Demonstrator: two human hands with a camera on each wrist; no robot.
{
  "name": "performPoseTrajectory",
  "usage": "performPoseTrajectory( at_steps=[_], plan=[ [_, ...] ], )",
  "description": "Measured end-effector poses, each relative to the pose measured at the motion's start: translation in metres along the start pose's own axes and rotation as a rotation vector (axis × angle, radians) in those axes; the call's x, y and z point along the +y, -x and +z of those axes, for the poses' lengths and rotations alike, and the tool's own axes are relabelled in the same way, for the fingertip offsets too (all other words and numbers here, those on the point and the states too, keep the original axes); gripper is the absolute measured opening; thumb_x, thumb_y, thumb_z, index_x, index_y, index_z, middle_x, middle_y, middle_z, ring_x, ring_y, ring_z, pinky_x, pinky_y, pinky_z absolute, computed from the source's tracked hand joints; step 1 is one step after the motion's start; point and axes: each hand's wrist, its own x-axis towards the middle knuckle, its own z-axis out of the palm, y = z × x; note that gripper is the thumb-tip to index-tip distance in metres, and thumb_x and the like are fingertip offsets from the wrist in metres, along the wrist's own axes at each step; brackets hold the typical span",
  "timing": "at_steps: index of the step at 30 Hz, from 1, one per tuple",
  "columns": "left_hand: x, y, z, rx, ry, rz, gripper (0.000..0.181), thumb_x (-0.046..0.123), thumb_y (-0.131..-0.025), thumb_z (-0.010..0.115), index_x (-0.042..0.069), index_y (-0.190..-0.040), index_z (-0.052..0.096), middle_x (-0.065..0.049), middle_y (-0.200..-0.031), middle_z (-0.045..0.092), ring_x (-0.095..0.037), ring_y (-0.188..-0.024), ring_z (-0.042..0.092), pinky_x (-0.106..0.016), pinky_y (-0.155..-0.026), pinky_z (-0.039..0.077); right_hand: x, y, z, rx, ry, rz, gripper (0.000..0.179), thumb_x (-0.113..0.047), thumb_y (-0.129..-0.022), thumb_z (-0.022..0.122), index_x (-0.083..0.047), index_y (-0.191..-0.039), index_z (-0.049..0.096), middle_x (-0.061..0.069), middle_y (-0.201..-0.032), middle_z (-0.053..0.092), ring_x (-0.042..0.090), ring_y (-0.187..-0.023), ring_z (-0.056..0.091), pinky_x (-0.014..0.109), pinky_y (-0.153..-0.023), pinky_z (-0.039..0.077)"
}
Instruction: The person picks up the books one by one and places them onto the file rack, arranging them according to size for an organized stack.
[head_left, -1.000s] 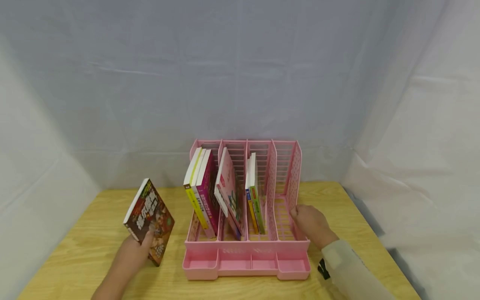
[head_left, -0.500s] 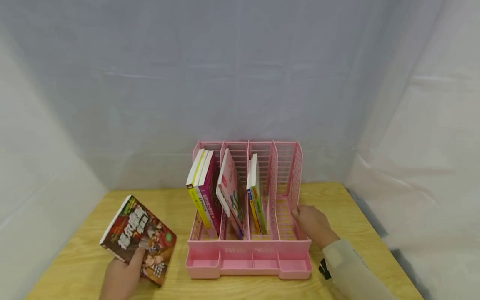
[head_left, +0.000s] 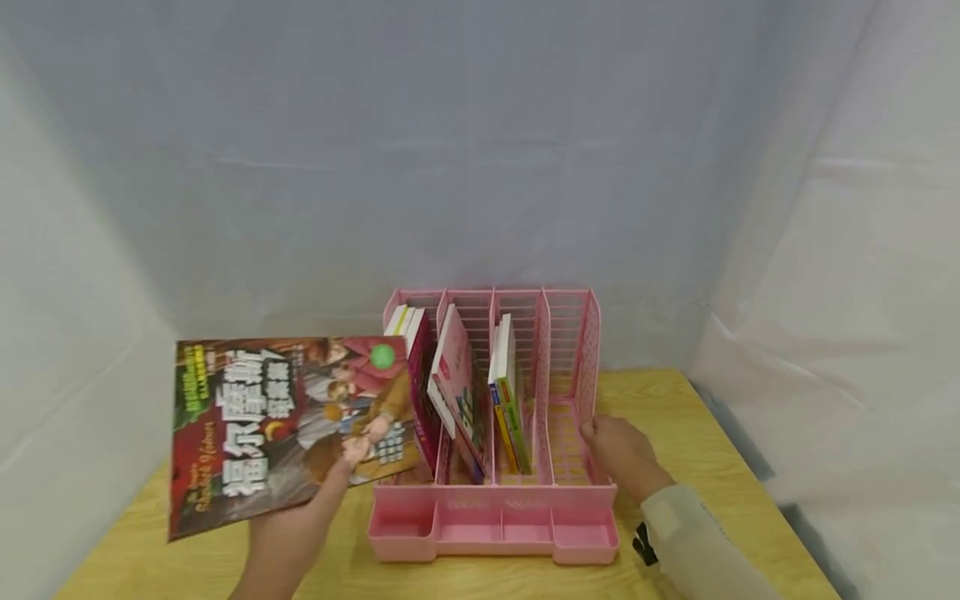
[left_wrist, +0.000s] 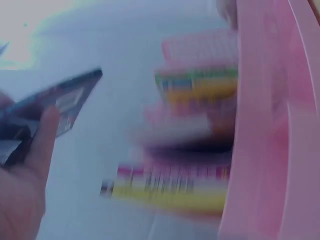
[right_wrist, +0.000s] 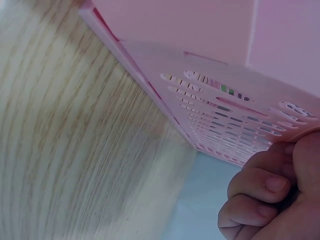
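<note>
My left hand [head_left: 296,517] holds a paperback book [head_left: 255,433] up left of the rack, thumb on its brown and red illustrated cover, the other fingers hidden behind it. The book's right end overlaps the rack's left compartment in the head view. In the left wrist view the book [left_wrist: 70,102] shows at a steep angle beside the thumb. A pink plastic book rack [head_left: 491,497] stands on the table. My right hand [head_left: 622,454] grips the edge of its right side wall; in the right wrist view the fingers [right_wrist: 260,185] are curled beside the slotted panel.
Upright books fill parts of the rack: yellow and magenta spines [head_left: 425,400] at left, pink books [head_left: 456,383] leaning in the second compartment, a green book [head_left: 512,408] in the third. Small trays line the rack's front. White sheeting [head_left: 480,167] surrounds the wooden table [head_left: 645,392].
The book in my left hand has come up toward the camera and right, its cover turning to face me and its long side now nearly level. My right hand stays on the rack's wall.
</note>
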Motion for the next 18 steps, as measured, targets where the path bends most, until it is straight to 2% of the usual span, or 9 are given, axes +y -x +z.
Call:
performPoseTrajectory(
  at_steps=[3, 5, 6, 8, 11, 12, 13, 15, 18],
  plan=[
    [0.013, 0.004, 0.031, -0.332, 0.157, -0.189, 0.089, 0.008, -0.093, 0.076, 0.013, -0.163, 0.021, -0.011, -0.159, 0.041, -0.019, -0.144, 0.041, -0.033, -0.114, 0.042, 0.002, -0.001, 0.003, 0.007, -0.03, 0.028, 0.042, -0.026, -0.109, 0.041, -0.014, -0.07, 0.047, 0.004, -0.063, 0.046, 0.02, -0.06, 0.046, 0.036, -0.062, 0.04],
    [0.02, 0.004, 0.049, -0.491, 0.183, -0.324, 0.092, 0.02, -0.094, 0.077, 0.012, -0.164, 0.018, -0.013, -0.165, 0.032, -0.03, -0.149, 0.035, -0.047, -0.117, 0.039, 0.0, -0.001, 0.005, 0.014, -0.045, 0.027, 0.041, -0.026, -0.109, 0.041, -0.014, -0.07, 0.047, 0.003, -0.063, 0.046, 0.019, -0.06, 0.044, 0.035, -0.062, 0.039],
    [0.021, 0.003, 0.06, -0.533, 0.215, -0.317, 0.095, 0.02, -0.094, 0.077, 0.012, -0.165, 0.014, -0.014, -0.166, 0.029, -0.035, -0.151, 0.031, -0.052, -0.118, 0.036, -0.002, -0.001, 0.006, 0.015, -0.038, 0.008, 0.04, -0.023, -0.109, 0.042, -0.014, -0.07, 0.046, 0.002, -0.063, 0.045, 0.018, -0.06, 0.043, 0.035, -0.062, 0.039],
    [0.02, 0.002, 0.08, -0.562, 0.238, -0.248, 0.096, 0.017, -0.092, 0.079, 0.01, -0.164, 0.017, -0.015, -0.165, 0.032, -0.036, -0.15, 0.033, -0.053, -0.118, 0.035, -0.005, 0.0, 0.01, 0.02, -0.061, -0.003, 0.04, -0.021, -0.109, 0.043, -0.014, -0.069, 0.044, 0.001, -0.062, 0.043, 0.017, -0.058, 0.04, 0.033, -0.061, 0.036],
    [0.02, -0.001, 0.103, -0.542, 0.1, -0.178, 0.082, 0.025, -0.093, 0.077, 0.013, -0.16, 0.03, -0.008, -0.157, 0.045, -0.029, -0.142, 0.046, -0.048, -0.113, 0.043, -0.009, 0.001, 0.016, 0.021, -0.102, -0.007, 0.041, -0.02, -0.108, 0.044, -0.014, -0.067, 0.042, 0.0, -0.061, 0.041, 0.016, -0.056, 0.037, 0.031, -0.059, 0.034],
    [0.018, -0.003, 0.11, -0.521, 0.1, -0.109, 0.077, 0.019, -0.093, 0.077, 0.015, -0.158, 0.034, -0.005, -0.153, 0.05, -0.024, -0.137, 0.051, -0.043, -0.111, 0.045, -0.01, 0.002, 0.018, 0.026, -0.113, -0.003, 0.041, -0.02, -0.108, 0.044, -0.014, -0.067, 0.042, 0.0, -0.061, 0.042, 0.016, -0.056, 0.038, 0.031, -0.059, 0.035],
    [0.017, -0.004, 0.114, -0.511, 0.069, -0.106, 0.072, 0.019, -0.093, 0.076, 0.016, -0.155, 0.039, -0.004, -0.146, 0.057, -0.022, -0.123, 0.06, -0.04, -0.101, 0.053, -0.011, 0.002, 0.02, 0.03, -0.139, 0.018, 0.043, -0.022, -0.108, 0.044, -0.015, -0.066, 0.044, 0.0, -0.061, 0.043, 0.016, -0.056, 0.039, 0.031, -0.06, 0.035],
    [0.012, -0.007, 0.122, -0.503, 0.021, -0.06, 0.07, 0.015, -0.094, 0.072, 0.018, -0.155, 0.04, -0.004, -0.146, 0.058, -0.02, -0.118, 0.061, -0.037, -0.091, 0.057, -0.013, 0.003, 0.023, 0.031, -0.159, 0.03, 0.043, -0.023, -0.109, 0.043, -0.014, -0.066, 0.045, 0.001, -0.061, 0.045, 0.017, -0.056, 0.04, 0.032, -0.06, 0.036],
    [0.002, -0.009, 0.131, -0.495, -0.023, 0.078, 0.077, 0.006, -0.095, 0.069, 0.016, -0.161, 0.03, -0.012, -0.153, 0.052, -0.03, -0.128, 0.059, -0.047, -0.109, 0.046, -0.015, 0.004, 0.026, 0.029, -0.191, 0.049, 0.043, -0.025, -0.108, 0.043, -0.014, -0.066, 0.046, 0.002, -0.06, 0.048, 0.017, -0.055, 0.043, 0.032, -0.06, 0.036]
  ],
)
